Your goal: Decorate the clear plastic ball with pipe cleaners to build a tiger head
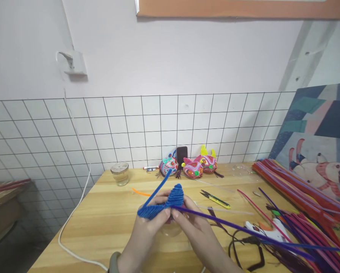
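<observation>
Both hands meet at the middle front of the table around a blue pipe-cleaner piece [175, 196], wound into two ridged, ear-like lobes. One loose blue stem sticks up from its left end. My left hand [150, 227] is closed on the left lobe, thumb toward the centre. My right hand [194, 225] pinches beside the join, where a long purple pipe cleaner [232, 225] leaves the piece and runs to the lower right. Beneath the fingers, something reddish and a rounded clear object [171, 230] show only in part.
Several painted-looking animal heads [193, 168] and a phone [182, 155] stand by the wall. A lidded glass jar [120, 173] is at the back left. Yellow thread snips [215, 199] lie right of my hands. Bundled pipe cleaners [306, 197], a glue gun [269, 229] and black cable crowd the right.
</observation>
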`<state>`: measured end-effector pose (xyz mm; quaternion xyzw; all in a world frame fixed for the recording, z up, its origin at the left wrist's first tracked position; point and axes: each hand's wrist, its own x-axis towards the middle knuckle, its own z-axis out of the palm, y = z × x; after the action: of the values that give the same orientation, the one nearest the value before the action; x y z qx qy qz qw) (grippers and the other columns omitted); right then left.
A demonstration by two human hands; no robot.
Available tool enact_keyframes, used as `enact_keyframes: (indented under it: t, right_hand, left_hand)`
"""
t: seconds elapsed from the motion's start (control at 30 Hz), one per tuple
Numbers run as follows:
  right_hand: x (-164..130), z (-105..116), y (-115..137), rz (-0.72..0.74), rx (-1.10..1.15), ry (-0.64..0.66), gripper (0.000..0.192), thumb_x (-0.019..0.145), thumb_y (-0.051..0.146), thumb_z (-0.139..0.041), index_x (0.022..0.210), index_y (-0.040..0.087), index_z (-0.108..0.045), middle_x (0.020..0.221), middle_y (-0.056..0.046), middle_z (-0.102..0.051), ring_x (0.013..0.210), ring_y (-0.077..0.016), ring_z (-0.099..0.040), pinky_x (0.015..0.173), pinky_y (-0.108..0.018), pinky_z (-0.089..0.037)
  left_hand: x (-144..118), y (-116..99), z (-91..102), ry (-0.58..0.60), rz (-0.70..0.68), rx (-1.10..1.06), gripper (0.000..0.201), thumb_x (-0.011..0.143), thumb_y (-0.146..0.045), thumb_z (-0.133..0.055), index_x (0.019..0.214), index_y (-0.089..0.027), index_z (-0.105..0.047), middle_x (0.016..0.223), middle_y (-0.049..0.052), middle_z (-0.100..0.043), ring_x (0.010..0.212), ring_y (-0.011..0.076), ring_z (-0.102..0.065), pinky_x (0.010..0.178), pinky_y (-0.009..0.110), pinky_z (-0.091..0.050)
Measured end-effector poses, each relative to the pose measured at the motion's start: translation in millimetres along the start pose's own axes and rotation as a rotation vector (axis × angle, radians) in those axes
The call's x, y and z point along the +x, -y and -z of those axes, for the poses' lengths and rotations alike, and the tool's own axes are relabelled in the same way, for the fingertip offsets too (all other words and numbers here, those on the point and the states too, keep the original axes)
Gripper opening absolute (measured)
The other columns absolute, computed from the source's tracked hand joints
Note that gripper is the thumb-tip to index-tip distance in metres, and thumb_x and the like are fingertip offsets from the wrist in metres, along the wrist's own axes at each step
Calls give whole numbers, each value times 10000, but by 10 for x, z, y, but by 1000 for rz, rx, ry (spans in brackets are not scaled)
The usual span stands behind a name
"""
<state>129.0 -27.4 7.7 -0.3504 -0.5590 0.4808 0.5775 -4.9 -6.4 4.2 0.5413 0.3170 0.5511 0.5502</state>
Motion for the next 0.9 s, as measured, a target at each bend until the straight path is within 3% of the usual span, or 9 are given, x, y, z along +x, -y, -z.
enact_keyframes:
  t: [0.1, 0.23, 0.37, 0.47, 0.57, 0.7, 0.8, 0.9]
  right_hand:
    - [-4, 28, 50, -2, 102, 71, 303, 825, 305, -634, 1123, 259, -599, 1140, -53, -660, 1060, -223, -600, 933, -354, -464]
    - [20, 131, 92, 14, 187, 131, 335, 759, 301, -713, 1084, 274, -635, 1153, -54, -662, 1073, -242, -599, 926, -362, -466]
    - [82, 224, 62, -19, 306, 85, 378, 680, 364, -773, 1025, 243, -675, 1086, -69, -702, 984, -253, -647, 858, -366, -497]
    - [147, 290, 4, -94, 483, 40, 343, 709, 427, -723, 950, 183, -711, 956, -101, -743, 850, -269, -684, 759, -400, -528]
    - [204, 386, -37, -199, 665, -71, 275, 752, 425, -661, 871, 188, -732, 842, -64, -767, 752, -242, -694, 718, -380, -536]
    - [247, 502, -36, -292, 798, -247, 187, 785, 381, -604, 759, 238, -721, 717, 20, -758, 651, -184, -681, 642, -299, -518]
    - [257, 524, 11, -318, 752, -212, 268, 789, 451, -554, 791, 239, -718, 777, -11, -761, 684, -211, -683, 568, -290, -487]
    - [258, 510, 70, -342, 740, -191, 333, 796, 491, -514, 818, 229, -718, 845, -42, -761, 738, -232, -688, 549, -290, -476]
  left_hand:
    - [-13, -77, -6, 18, -160, 181, 148, 756, -274, -671, 886, -230, -728, 1124, 60, -685, 1102, 270, -589, 941, 345, -477]
    - [-65, -152, -30, -9, -203, 201, 469, 737, -278, -703, 1187, -294, -570, 1185, 50, -664, 1097, 258, -605, 920, 349, -497]
    - [-136, -131, -65, 15, -193, 122, 758, 617, -338, -803, 1296, -311, -466, 1307, 83, -588, 1230, 313, -502, 961, 396, -470]
    - [-181, -81, -80, -16, -253, 167, 891, 546, -402, -831, 1340, -325, -434, 1404, 104, -490, 1281, 356, -431, 1034, 482, -383]
    - [-221, -67, -76, -19, -433, 273, 798, 616, -438, -777, 1337, -337, -449, 1434, 108, -444, 1283, 378, -416, 1054, 556, -317]
    - [-262, -150, -61, 34, -658, 433, 592, 745, -338, -693, 1302, -343, -493, 1325, 107, -555, 1247, 352, -456, 1037, 548, -328]
    - [-268, -222, -62, 15, -765, 480, 525, 747, -249, -690, 1245, -347, -555, 1163, 99, -660, 1119, 337, -555, 975, 524, -389]
    - [-256, -263, -71, 1, -783, 496, 482, 727, -170, -683, 1174, -340, -617, 1050, 90, -710, 1020, 334, -604, 907, 514, -434]
